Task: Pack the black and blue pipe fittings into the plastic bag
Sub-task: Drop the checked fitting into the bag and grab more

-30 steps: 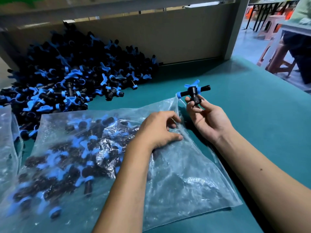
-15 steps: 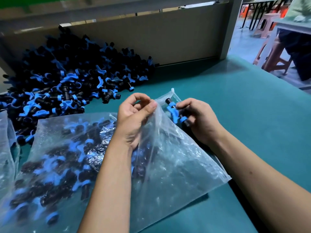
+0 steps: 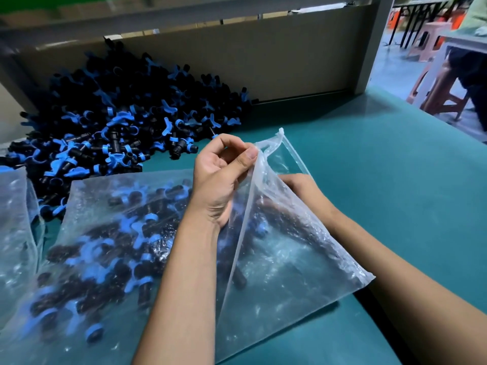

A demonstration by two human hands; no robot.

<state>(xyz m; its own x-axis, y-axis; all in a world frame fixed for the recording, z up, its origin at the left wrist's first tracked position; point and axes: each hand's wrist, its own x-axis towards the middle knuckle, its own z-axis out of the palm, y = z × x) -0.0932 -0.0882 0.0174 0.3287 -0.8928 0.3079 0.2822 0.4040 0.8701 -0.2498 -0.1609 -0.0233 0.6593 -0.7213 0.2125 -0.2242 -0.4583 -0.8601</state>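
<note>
Fig.: I see the left hand (image 3: 221, 175) pinching the plastic bag (image 3: 290, 259) by its mouth edge, lifted off the counter (image 3: 395, 180); right hand (image 3: 297, 188) is inside the bag, its grip veiled by film, so I can't tell if it holds a fitting. Risk, my view: if the thin edge slips from the pinch, the mouth collapses on the wrist and fittings spill. Loose pipe fittings (image 3: 126, 119) lie well apart, far-left; some are already bagged below the pinch.

A teal table (image 3: 395, 180) meets a beige board (image 3: 276, 61); stools (image 3: 437, 83) stand on grey floor (image 3: 390, 67).
</note>
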